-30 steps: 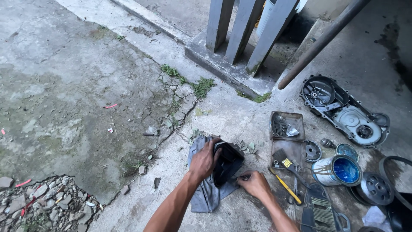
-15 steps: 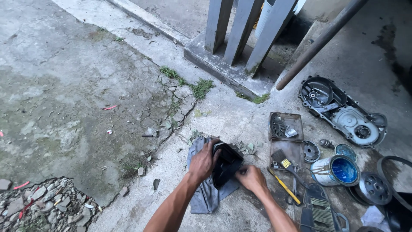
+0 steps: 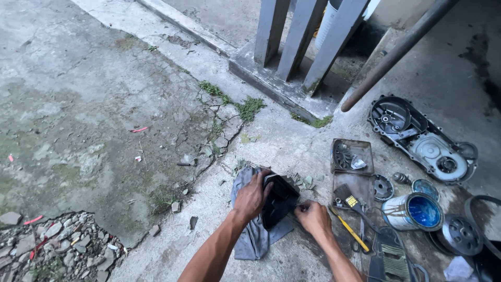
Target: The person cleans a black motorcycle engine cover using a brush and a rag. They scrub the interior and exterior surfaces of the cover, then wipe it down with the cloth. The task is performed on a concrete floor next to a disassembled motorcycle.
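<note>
A black boxy plastic part (image 3: pixel 280 198) lies on a grey cloth (image 3: pixel 250 235) spread on the concrete ground. My left hand (image 3: pixel 251 197) grips the part's left side, with the fingers over its top edge. My right hand (image 3: pixel 313 218) is closed at the part's lower right corner; what its fingers pinch is hidden. Both forearms reach in from the bottom of the view.
To the right lie a shallow tray with a fan-like metal part (image 3: pixel 351 155), a grey engine cover (image 3: pixel 421 141), a can of blue paint (image 3: pixel 415 211), a yellow-handled tool (image 3: pixel 348 231), a round pulley (image 3: pixel 460 235) and a ribbed black piece (image 3: pixel 391 258). Grey posts (image 3: pixel 297 36) stand behind. Rubble (image 3: pixel 57 250) lies at lower left.
My right hand has slid slightly left toward the black part's corner. My left hand stays on the part.
</note>
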